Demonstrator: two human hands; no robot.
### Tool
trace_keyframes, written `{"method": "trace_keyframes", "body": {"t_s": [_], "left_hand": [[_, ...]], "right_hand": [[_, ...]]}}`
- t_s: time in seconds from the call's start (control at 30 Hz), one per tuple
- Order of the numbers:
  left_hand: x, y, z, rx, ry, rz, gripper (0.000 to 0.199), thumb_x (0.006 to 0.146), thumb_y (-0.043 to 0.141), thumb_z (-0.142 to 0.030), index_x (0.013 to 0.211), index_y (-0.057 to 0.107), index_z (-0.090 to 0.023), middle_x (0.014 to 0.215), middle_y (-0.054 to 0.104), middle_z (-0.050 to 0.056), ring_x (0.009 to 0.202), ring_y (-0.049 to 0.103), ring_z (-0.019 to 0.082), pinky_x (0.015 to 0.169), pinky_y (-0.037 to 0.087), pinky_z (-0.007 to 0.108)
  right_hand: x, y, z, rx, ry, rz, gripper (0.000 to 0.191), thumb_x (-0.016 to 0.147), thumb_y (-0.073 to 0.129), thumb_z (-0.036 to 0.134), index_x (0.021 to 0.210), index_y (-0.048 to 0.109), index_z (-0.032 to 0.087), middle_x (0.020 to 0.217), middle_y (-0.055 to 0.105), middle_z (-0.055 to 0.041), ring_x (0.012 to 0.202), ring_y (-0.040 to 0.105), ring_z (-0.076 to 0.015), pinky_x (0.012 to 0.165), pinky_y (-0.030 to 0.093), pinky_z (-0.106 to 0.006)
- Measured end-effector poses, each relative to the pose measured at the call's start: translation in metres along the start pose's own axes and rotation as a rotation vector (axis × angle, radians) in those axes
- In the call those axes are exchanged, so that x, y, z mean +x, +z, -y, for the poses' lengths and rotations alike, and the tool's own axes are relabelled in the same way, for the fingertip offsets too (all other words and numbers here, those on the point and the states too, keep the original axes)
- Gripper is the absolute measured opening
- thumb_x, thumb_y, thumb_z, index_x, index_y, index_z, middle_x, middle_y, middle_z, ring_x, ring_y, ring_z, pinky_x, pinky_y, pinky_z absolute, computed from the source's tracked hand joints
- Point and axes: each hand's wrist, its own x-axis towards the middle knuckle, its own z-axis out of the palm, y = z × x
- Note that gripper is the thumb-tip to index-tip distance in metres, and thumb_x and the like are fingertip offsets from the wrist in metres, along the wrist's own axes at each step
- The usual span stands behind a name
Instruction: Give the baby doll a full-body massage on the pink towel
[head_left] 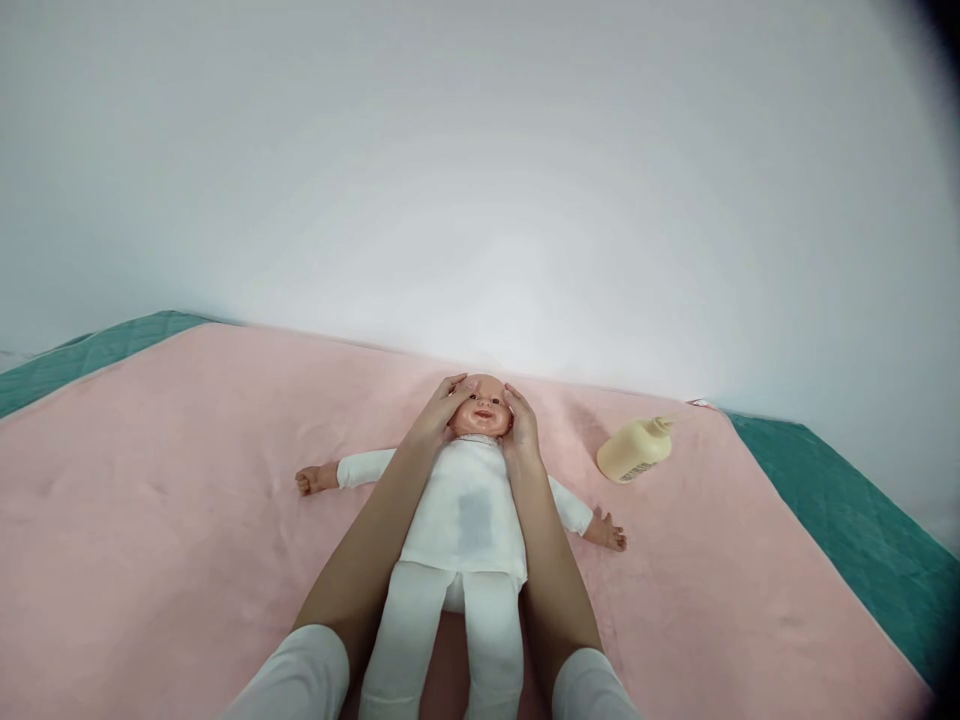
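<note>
A baby doll (474,500) in a white top and white trousers lies on its back, its arms spread to both sides. My left hand (444,407) rests against the left side of the doll's head (484,408), its thumb near the brow. On the opposite side of the head lies my right hand (520,418), fingers along the temple. Both hands cup the head between them, and the doll's face shows in the gap. A grey rectangular patch is on the front of the top.
A pale yellow pump bottle (635,450) stands to the right of the doll. Beneath them spreads a pink sheet (202,480), with a green cover (862,510) showing at both sides. A plain pale wall (480,180) rises behind the far edge.
</note>
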Motion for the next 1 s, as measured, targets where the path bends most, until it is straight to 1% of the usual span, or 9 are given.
{"method": "trace_keyframes", "body": {"t_s": [0.1,0.2,0.33,0.57,0.7,0.87,1.0], "left_hand": [[-0.0011,0.0018,0.0019,0.041,0.030,-0.007,0.042,0.079,0.075,-0.029,0.115,0.057,-0.017,0.115,0.062,0.011,0.098,0.065,0.018,0.087,0.053,0.029],[-0.0043,0.0036,0.0002,0.065,0.042,-0.016,0.043,0.077,0.077,-0.028,0.114,0.057,-0.018,0.118,0.060,0.011,0.100,0.065,0.019,0.089,0.053,0.031],[-0.0073,0.0050,-0.0037,0.091,0.031,-0.029,0.047,0.073,0.080,-0.024,0.114,0.057,-0.018,0.117,0.059,0.011,0.100,0.065,0.021,0.089,0.054,0.033],[-0.0046,0.0045,-0.0034,0.106,0.018,-0.033,0.044,0.074,0.076,-0.019,0.113,0.055,-0.017,0.115,0.059,0.011,0.093,0.065,0.018,0.083,0.055,0.031],[-0.0022,0.0026,-0.0001,0.103,0.023,-0.036,0.044,0.074,0.076,-0.021,0.112,0.055,-0.018,0.112,0.060,0.009,0.089,0.066,0.017,0.082,0.054,0.032],[0.0011,0.0010,0.0036,0.096,0.053,-0.046,0.041,0.073,0.077,-0.024,0.108,0.058,-0.019,0.112,0.060,0.008,0.092,0.065,0.017,0.083,0.054,0.031],[0.0007,0.0025,0.0019,0.089,0.033,-0.060,0.038,0.074,0.075,-0.023,0.108,0.058,-0.019,0.107,0.062,0.007,0.089,0.065,0.016,0.081,0.054,0.028]], "right_hand": [[-0.0021,0.0000,-0.0006,-0.063,-0.042,0.023,0.038,0.062,0.079,0.026,0.096,0.063,0.019,0.088,0.071,-0.0017,0.080,0.068,-0.0168,0.079,0.058,-0.033],[-0.0031,-0.0008,-0.0011,-0.111,-0.064,0.037,0.044,0.062,0.079,0.026,0.102,0.062,0.019,0.091,0.070,-0.0015,0.081,0.068,-0.0155,0.077,0.057,-0.030],[-0.0044,-0.0013,-0.0005,-0.136,-0.057,0.034,0.051,0.060,0.080,0.023,0.107,0.060,0.019,0.094,0.069,-0.0021,0.083,0.068,-0.0166,0.077,0.058,-0.031],[-0.0047,-0.0017,-0.0003,-0.132,-0.056,0.020,0.053,0.057,0.080,0.021,0.106,0.060,0.018,0.095,0.068,-0.0020,0.081,0.068,-0.0149,0.075,0.057,-0.028],[-0.0027,-0.0028,-0.0020,-0.152,-0.062,0.013,0.054,0.057,0.081,0.023,0.107,0.061,0.019,0.099,0.068,-0.0029,0.083,0.068,-0.0159,0.075,0.058,-0.028],[-0.0016,-0.0023,-0.0034,-0.190,-0.080,-0.009,0.051,0.059,0.079,0.025,0.106,0.061,0.019,0.097,0.067,-0.0026,0.083,0.068,-0.0158,0.074,0.058,-0.028],[-0.0042,-0.0008,-0.0025,-0.190,-0.096,-0.017,0.048,0.060,0.078,0.024,0.105,0.062,0.019,0.097,0.067,-0.0028,0.085,0.068,-0.0160,0.073,0.058,-0.028]]}}
